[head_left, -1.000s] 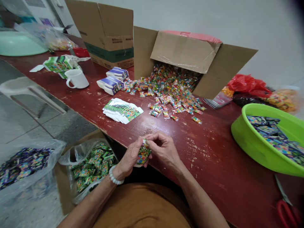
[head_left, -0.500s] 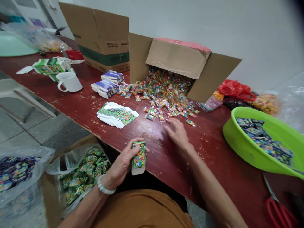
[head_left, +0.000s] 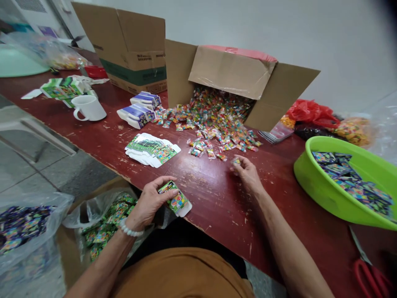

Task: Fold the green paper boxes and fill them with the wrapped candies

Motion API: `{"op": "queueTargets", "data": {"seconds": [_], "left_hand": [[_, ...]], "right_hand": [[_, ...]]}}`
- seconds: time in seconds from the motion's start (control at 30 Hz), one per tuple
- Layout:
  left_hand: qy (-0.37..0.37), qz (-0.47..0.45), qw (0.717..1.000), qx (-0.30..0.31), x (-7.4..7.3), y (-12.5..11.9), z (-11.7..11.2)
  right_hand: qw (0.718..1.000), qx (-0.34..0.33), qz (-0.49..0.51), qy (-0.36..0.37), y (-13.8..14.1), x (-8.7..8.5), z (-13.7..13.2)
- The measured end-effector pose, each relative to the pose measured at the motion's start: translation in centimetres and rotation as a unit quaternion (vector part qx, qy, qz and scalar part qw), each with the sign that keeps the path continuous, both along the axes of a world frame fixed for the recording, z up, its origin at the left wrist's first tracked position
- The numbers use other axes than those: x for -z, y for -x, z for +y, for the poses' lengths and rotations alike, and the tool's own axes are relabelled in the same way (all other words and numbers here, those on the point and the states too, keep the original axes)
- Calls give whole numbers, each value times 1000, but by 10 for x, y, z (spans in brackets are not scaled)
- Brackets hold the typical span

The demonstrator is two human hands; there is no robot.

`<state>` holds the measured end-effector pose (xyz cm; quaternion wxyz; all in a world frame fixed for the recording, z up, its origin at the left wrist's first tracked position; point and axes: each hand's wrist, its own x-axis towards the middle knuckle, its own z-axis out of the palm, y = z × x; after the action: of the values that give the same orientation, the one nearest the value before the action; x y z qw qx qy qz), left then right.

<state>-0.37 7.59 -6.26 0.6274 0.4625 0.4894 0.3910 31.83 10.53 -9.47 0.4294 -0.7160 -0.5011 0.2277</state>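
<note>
My left hand point(head_left: 151, 200) is closed around a small green printed carton point(head_left: 176, 199) at the table's front edge, its white flap end pointing right and down. Pinched in the fingertips of my right hand point(head_left: 249, 176) is a small clear-wrapped candy point(head_left: 236, 161), held just above the red table point(head_left: 204, 186). Beyond the hands, a heap of wrapped candies point(head_left: 217, 120) spills from a cardboard box point(head_left: 229, 70) lying on its side. A fanned stack of flat green cartons point(head_left: 153, 149) lies left of the candies.
A lime-green basin point(head_left: 338, 203) with dark packets stands at right, near red-handled scissors point(head_left: 367, 269). At left are a white mug point(head_left: 89, 108), purple-and-white cartons point(head_left: 136, 116) and a tall cardboard box point(head_left: 133, 54). Bags of packets point(head_left: 27, 223) sit below the table's left edge.
My right hand has drawn back to the right from the candy heap with a candy in its fingertips. My left hand has shifted left and tilted the carton.
</note>
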Motion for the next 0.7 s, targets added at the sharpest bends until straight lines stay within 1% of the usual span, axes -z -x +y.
{"op": "queueTargets", "data": {"seconds": [0.03, 0.07, 0.1, 0.17, 0.23, 0.27, 0.3, 0.37, 0.47, 0.53, 0.63, 0.7], "left_hand": [[-2, 2, 1000, -13, 1, 0, 1], [0, 2, 1000, -24, 2, 0, 2], [6, -3, 1000, -29, 2, -1, 2], [30, -29, 999, -23, 3, -4, 0], [55, -75, 996, -13, 3, -6, -4], [66, -101, 993, -10, 2, -7, -7], [76, -126, 989, -6, 2, -8, -9], [94, -167, 981, 21, 2, -8, -13], [114, -209, 966, 97, 3, -9, -20], [119, -219, 958, 142, 4, -11, -24], [118, -212, 955, 173, 5, -17, -31], [116, -211, 952, 186, 3, -20, -34]], "right_hand": [[999, -23, 41, -10, 14, -5, -7], [986, -51, 153, -32, 28, -11, -13], [965, -66, 250, -46, 42, -18, -20], [919, -75, 383, -52, 67, -32, -30], [878, -69, 471, -47, 85, -43, -37], [864, -64, 497, -44, 92, -47, -39], [856, -59, 512, -41, 97, -49, -40], [856, -52, 513, -44, 106, -50, -42], [876, -47, 475, -68, 116, -48, -46], [886, -47, 454, -77, 122, -48, -48], [897, -45, 435, -70, 128, -49, -52], [909, -37, 407, -78, 130, -49, -54]]}}
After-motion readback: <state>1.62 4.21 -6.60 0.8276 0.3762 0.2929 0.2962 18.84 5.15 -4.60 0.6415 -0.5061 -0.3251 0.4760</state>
